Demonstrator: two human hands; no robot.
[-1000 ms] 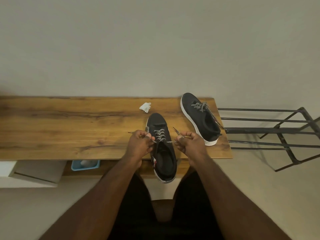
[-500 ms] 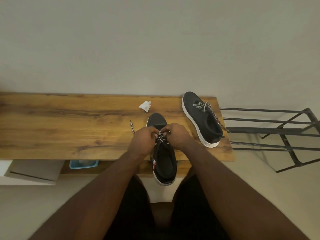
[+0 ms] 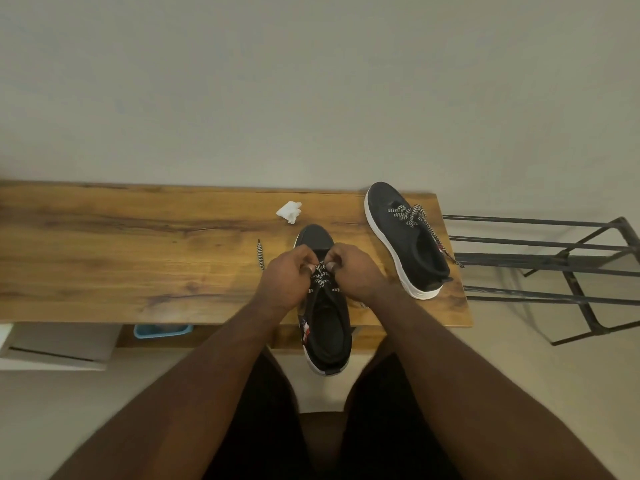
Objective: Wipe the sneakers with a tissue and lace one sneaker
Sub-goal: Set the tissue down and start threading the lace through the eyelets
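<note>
A black sneaker (image 3: 327,323) lies toe-away on the front edge of the wooden table (image 3: 138,258), its heel hanging past the edge. My left hand (image 3: 287,277) and my right hand (image 3: 356,271) meet over its eyelets, and each pinches the black-and-white lace (image 3: 320,275). One loose lace end (image 3: 260,252) trails on the wood left of my left hand. The second black sneaker (image 3: 408,244), with a white sole and its lace threaded, lies at the table's right end. A crumpled white tissue (image 3: 289,211) sits behind the near sneaker.
A black metal rack (image 3: 554,268) stands to the right of the table. Under the table's front edge are a blue container (image 3: 162,331) and a white box (image 3: 52,348). A plain wall rises behind the table.
A second ago my hands were apart, pulling the lace ends out to either side. They have come together over the sneaker's eyelets, and the left lace end now lies loose on the wood.
</note>
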